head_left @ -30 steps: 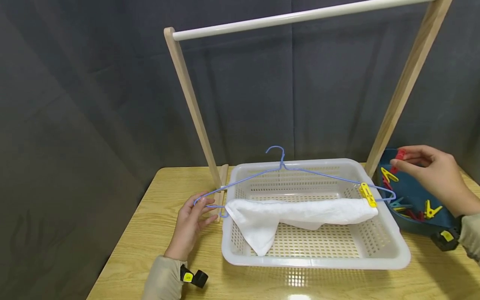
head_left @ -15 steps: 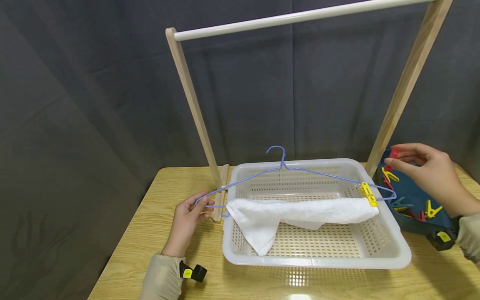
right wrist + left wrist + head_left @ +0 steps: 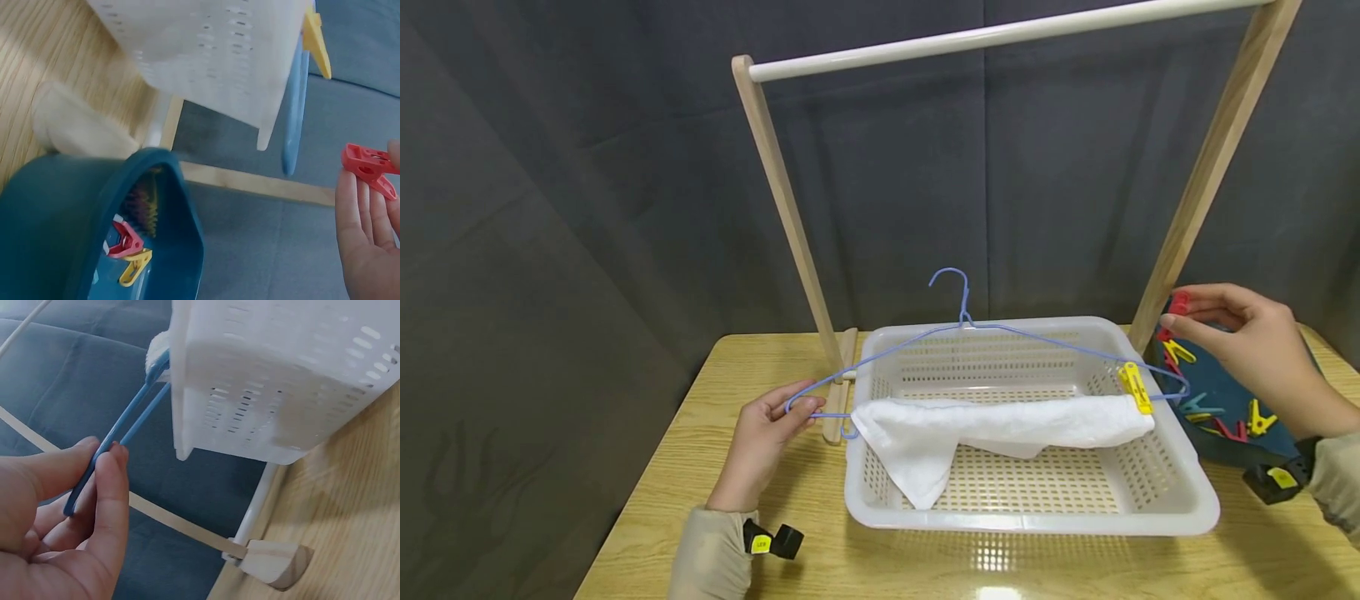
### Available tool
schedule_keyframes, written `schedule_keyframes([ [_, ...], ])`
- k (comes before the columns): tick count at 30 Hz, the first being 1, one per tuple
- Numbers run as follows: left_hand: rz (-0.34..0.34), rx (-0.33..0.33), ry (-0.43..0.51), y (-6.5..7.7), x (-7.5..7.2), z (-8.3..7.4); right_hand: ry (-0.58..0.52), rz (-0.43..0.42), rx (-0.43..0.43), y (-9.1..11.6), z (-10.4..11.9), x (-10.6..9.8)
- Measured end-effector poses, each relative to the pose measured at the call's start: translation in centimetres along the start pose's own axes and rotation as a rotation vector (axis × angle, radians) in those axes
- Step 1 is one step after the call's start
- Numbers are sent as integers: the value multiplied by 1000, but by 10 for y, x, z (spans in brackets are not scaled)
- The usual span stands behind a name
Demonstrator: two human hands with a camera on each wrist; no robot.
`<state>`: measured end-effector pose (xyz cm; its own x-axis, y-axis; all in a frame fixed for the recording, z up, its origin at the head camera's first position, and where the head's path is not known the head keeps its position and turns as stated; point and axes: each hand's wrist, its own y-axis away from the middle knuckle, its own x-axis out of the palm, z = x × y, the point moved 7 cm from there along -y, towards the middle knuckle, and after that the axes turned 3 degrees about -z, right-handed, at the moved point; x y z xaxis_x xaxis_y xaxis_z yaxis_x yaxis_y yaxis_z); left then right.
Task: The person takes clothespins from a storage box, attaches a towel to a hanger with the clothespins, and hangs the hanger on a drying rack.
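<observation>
My left hand (image 3: 763, 437) pinches the left end of a blue wire hanger (image 3: 880, 354), thumb and fingers on the wire in the left wrist view. Over the hanger's lower bar hangs a white towel (image 3: 1000, 421), one corner drooping into the white basket (image 3: 1030, 523). A yellow clothespin (image 3: 1135, 388) clips the towel's right end to the bar. My right hand (image 3: 1255, 350) holds a red clothespin (image 3: 369, 165) between thumb and fingertips, above the dark blue bin and to the right of the hanger's right end.
Behind the basket stands a wooden rack with a white rail (image 3: 1000, 35) and two posts (image 3: 790, 208). The dark blue bin (image 3: 190, 219) at the right holds several red, yellow and teal clothespins. A wooden table (image 3: 700, 433) lies beneath, with a dark curtain behind.
My right hand has shifted left a little with the red clothespin. The hanger's hook end has tilted up, and my left hand has moved slightly left.
</observation>
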<state>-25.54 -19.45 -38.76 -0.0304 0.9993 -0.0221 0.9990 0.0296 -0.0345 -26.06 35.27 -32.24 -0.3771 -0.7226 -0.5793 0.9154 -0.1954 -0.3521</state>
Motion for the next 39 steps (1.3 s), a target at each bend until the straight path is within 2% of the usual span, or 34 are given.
schedule_keyframes([
  [9, 14, 13, -98, 4, -1, -11, -58, -16, -1, 1, 9, -1],
  [14, -35, 85, -170, 6, 1, -20, -125, -53, -3, 2, 15, -5],
  [20, -101, 240, -314, 11, 5, -34, -158, -55, 3, 4, 20, -6],
  [25, -135, 402, -475, 18, 14, -44, -165, -52, 9, 6, 25, -5],
  [31, -176, 581, -623, 26, 17, -50, -174, -51, 7, 7, 26, -3],
  [34, -211, 689, -727, 30, 17, -53, -180, -53, -3, 8, 28, -2],
  [39, -244, 811, -842, 35, 21, -56, -162, -58, -22, 12, 36, -1],
])
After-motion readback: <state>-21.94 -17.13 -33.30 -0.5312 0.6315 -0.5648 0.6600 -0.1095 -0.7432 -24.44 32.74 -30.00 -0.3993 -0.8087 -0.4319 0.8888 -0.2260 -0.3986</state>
